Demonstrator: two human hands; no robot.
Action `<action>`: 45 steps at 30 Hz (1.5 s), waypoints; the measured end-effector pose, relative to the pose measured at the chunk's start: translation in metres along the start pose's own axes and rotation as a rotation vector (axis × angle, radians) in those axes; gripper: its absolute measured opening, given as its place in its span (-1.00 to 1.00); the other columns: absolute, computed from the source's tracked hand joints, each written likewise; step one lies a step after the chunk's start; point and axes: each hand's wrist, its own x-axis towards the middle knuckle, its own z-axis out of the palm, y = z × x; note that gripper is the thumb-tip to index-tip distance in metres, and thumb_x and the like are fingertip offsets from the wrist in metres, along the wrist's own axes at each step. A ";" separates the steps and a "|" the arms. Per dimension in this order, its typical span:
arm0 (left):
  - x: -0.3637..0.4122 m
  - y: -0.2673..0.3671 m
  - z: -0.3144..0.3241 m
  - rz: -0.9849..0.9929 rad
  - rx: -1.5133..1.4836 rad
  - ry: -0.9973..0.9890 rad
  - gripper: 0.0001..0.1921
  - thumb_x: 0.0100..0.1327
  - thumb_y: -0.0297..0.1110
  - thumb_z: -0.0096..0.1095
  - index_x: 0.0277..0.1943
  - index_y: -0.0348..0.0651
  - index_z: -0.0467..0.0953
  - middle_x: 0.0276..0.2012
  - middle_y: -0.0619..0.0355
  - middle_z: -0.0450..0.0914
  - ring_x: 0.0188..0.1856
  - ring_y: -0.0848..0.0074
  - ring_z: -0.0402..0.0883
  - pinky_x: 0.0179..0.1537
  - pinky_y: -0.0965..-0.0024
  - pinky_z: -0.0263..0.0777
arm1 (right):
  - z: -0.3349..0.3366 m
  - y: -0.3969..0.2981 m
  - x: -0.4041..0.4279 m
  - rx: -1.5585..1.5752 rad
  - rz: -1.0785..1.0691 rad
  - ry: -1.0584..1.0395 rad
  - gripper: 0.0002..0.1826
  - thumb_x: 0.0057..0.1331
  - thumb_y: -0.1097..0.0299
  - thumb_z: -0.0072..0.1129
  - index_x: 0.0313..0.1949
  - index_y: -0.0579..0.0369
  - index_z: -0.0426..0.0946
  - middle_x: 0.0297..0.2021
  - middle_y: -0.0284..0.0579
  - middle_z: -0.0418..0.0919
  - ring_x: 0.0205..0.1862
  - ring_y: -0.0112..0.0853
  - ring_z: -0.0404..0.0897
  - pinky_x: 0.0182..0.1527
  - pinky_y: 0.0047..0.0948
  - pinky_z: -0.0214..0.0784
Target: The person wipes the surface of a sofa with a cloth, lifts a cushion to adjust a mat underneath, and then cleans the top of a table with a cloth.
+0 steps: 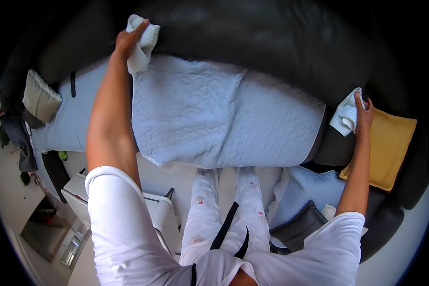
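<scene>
My left hand [129, 40] grips a folded white cloth [145, 44] against the dark backrest of the sofa [257, 39], out in front of me. Far to the right, my right hand [364, 115] holds a second white cloth [345, 113], crumpled between thumb and fingers. It is beside a yellow cushion [393, 146] near the sofa's right end. Between my hands a light blue quilted sofa cover [186, 111] lies over the seat, with a fold ridge down its middle.
A beige cushion [43, 96] with a fluffy edge rests on the blue cover at the left. White chairs [161, 214] stand by my left side. At lower right are a dark cushion [300, 228] and another blue cover [309, 189]. A black strap [225, 225] hangs before my legs.
</scene>
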 end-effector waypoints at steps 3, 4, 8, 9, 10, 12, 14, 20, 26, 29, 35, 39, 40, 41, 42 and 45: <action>0.027 0.002 -0.013 -0.049 0.102 -0.036 0.05 -0.07 0.51 0.36 0.12 -0.47 0.56 0.03 -0.18 0.64 0.10 0.11 0.62 0.17 0.18 0.41 | 0.010 -0.002 0.012 0.167 0.107 -0.268 0.22 0.04 -0.26 0.48 0.46 0.28 0.08 0.31 0.23 0.36 0.30 -0.18 0.43 0.31 -0.29 0.24; 0.027 0.007 -0.008 -0.081 0.110 -0.080 0.09 -0.07 0.54 0.33 0.14 -0.48 0.54 0.05 -0.20 0.62 0.12 0.09 0.61 0.18 0.17 0.40 | 0.012 -0.003 0.017 0.169 0.111 -0.254 0.22 0.04 -0.26 0.48 0.46 0.28 0.08 0.31 0.23 0.36 0.30 -0.18 0.43 0.31 -0.29 0.24; 0.047 0.005 0.000 -0.195 0.102 -0.120 0.27 -0.13 0.62 0.29 0.34 -0.50 0.31 0.21 -0.25 0.50 0.26 0.02 0.49 0.29 0.07 0.29 | 0.023 0.016 0.041 0.185 0.233 -0.346 0.41 -0.01 -0.39 0.44 0.52 0.26 -0.18 0.39 0.24 0.23 0.39 -0.11 0.31 0.38 -0.27 0.14; 0.050 0.003 0.002 -0.223 0.092 -0.112 0.29 -0.15 0.63 0.29 0.35 -0.48 0.30 0.22 -0.25 0.49 0.27 0.02 0.48 0.30 0.04 0.27 | 0.026 0.019 0.043 0.228 0.304 -0.341 0.42 -0.01 -0.40 0.43 0.52 0.26 -0.20 0.39 0.24 0.22 0.41 -0.11 0.28 0.39 -0.28 0.11; 0.052 0.001 0.001 -0.256 0.058 -0.119 0.28 -0.17 0.61 0.33 0.36 -0.45 0.30 0.22 -0.23 0.49 0.26 0.04 0.48 0.30 0.04 0.28 | 0.028 0.022 0.043 0.272 0.373 -0.336 0.43 -0.01 -0.40 0.43 0.52 0.27 -0.22 0.39 0.24 0.22 0.42 -0.11 0.25 0.40 -0.29 0.09; 0.054 -0.002 0.001 -0.273 -0.067 -0.116 0.28 -0.18 0.58 0.39 0.36 -0.43 0.30 0.21 -0.20 0.50 0.25 0.05 0.49 0.29 0.05 0.29 | 0.026 0.024 0.046 0.314 0.404 -0.326 0.35 0.04 -0.39 0.40 0.50 0.29 -0.11 0.41 0.15 0.20 0.43 -0.17 0.24 0.40 -0.33 0.08; 0.054 -0.001 0.001 -0.284 -0.105 -0.107 0.19 -0.17 0.50 0.46 0.30 -0.42 0.39 0.15 -0.15 0.56 0.17 0.11 0.56 0.23 0.11 0.36 | 0.026 0.042 0.057 0.480 0.329 -0.494 0.18 0.16 -0.32 0.34 0.48 0.28 0.02 0.41 0.01 0.24 0.41 -0.24 0.26 0.39 -0.37 0.09; 0.049 -0.002 0.000 -0.026 -0.062 0.137 -0.25 -0.07 0.15 0.60 -0.06 -0.45 0.65 -0.16 -0.02 0.71 -0.11 0.32 0.68 -0.02 0.28 0.47 | 0.011 0.081 0.067 0.555 0.130 -0.331 -0.30 0.44 -0.04 0.10 0.41 0.10 0.26 0.29 -0.15 0.41 0.30 -0.34 0.38 0.30 -0.44 0.20; -0.026 -0.021 -0.043 0.171 -0.388 0.310 -0.69 0.12 -0.24 0.54 -0.17 -0.29 0.73 -0.38 0.19 0.70 -0.40 0.56 0.60 -0.33 0.37 0.44 | -0.021 0.127 0.014 0.308 0.065 -0.323 -0.51 0.45 0.27 -0.02 0.32 0.15 0.38 0.07 -0.21 0.57 0.10 -0.36 0.54 0.14 -0.46 0.35; -0.119 -0.046 -0.100 0.149 -0.305 0.350 -0.70 0.20 -0.20 0.48 -0.13 -0.26 0.72 -0.47 0.25 0.62 -0.47 0.62 0.51 -0.43 0.42 0.34 | -0.051 0.164 -0.067 0.237 -0.037 -0.266 -0.55 0.45 0.34 -0.06 0.27 0.20 0.41 0.05 -0.17 0.58 0.08 -0.39 0.54 0.13 -0.44 0.36; -0.249 -0.192 -0.128 -0.134 -0.125 0.351 -0.70 0.20 -0.20 0.44 -0.23 -0.31 0.68 -0.41 0.27 0.64 -0.34 0.59 0.55 -0.30 0.33 0.44 | -0.028 0.145 -0.215 0.363 0.440 -0.338 -0.54 0.42 0.48 0.03 0.30 0.22 0.36 0.17 -0.10 0.53 0.18 -0.38 0.50 0.23 -0.44 0.30; -0.260 -0.235 -0.093 -0.168 0.351 0.378 -0.75 0.16 -0.30 0.31 -0.14 -0.22 0.65 -0.30 -0.12 0.67 -0.23 0.07 0.65 -0.13 0.13 0.48 | -0.036 0.078 -0.190 0.191 0.244 -0.384 -0.55 0.34 0.54 0.13 0.23 0.19 0.43 0.13 -0.07 0.56 0.19 -0.32 0.52 0.25 -0.41 0.30; -0.249 -0.211 -0.077 -0.049 0.316 0.480 -0.75 0.14 -0.32 0.30 -0.14 -0.20 0.63 -0.28 -0.13 0.66 -0.21 -0.01 0.63 -0.12 0.12 0.47 | -0.047 0.063 -0.173 -0.034 0.006 -0.416 -0.52 0.31 0.58 0.17 0.24 0.18 0.42 0.14 -0.02 0.56 0.17 -0.31 0.53 0.24 -0.41 0.31; -0.236 -0.189 -0.078 0.012 0.128 0.509 -0.75 0.07 -0.44 0.28 -0.14 -0.24 0.57 -0.27 -0.06 0.62 -0.18 -0.03 0.60 -0.10 0.13 0.46 | -0.050 0.039 -0.159 -0.034 -0.079 -0.341 -0.52 0.28 0.58 0.19 0.21 0.17 0.45 0.11 -0.03 0.58 0.17 -0.31 0.54 0.24 -0.40 0.32; -0.222 -0.152 -0.072 0.153 0.123 0.529 -0.74 0.04 -0.53 0.25 -0.15 -0.25 0.56 -0.25 -0.05 0.59 -0.17 -0.02 0.58 -0.09 0.14 0.44 | -0.053 0.012 -0.142 -0.045 -0.159 -0.254 -0.53 0.25 0.59 0.21 0.18 0.15 0.47 0.09 -0.04 0.59 0.16 -0.30 0.55 0.23 -0.39 0.33; -0.170 -0.099 -0.067 0.447 0.195 0.521 -0.71 0.06 -0.54 0.26 -0.10 -0.22 0.60 -0.19 -0.04 0.57 -0.10 0.01 0.57 -0.04 0.16 0.44 | -0.036 -0.062 -0.099 0.030 -0.236 -0.207 -0.56 0.27 0.54 0.23 0.16 0.15 0.50 0.07 -0.07 0.60 0.15 -0.30 0.56 0.23 -0.37 0.33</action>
